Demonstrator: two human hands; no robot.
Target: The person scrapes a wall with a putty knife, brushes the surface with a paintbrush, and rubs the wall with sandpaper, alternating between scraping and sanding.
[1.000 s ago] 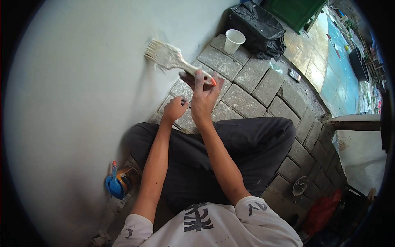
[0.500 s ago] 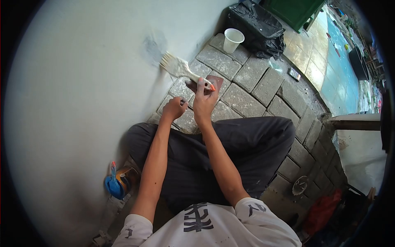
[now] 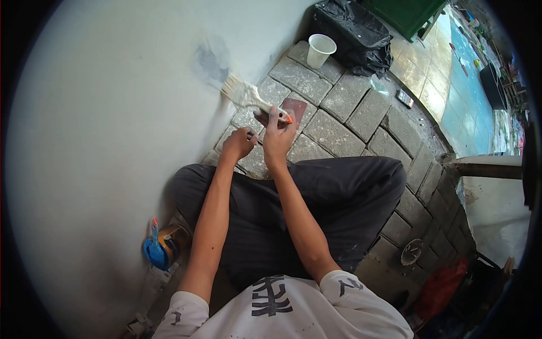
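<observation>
My right hand grips the handle of a wide paintbrush caked in white paint, its orange handle tip showing by my fingers. The bristles touch the base of the white wall, just below a grey patch. My left hand is closed around a thin dark tool whose end sticks out beside the right wrist. A brown flat piece lies on the pavers under the right hand. I sit on the ground in dark trousers.
A white plastic cup stands on the grey pavers by a black bag. A blue and orange object sits at the wall's foot by my left hip. A red bag and a round lid lie at the right.
The brush swept down the wall from higher up to its base, uncovering a grey patch above it. Both hands shifted slightly down and left.
</observation>
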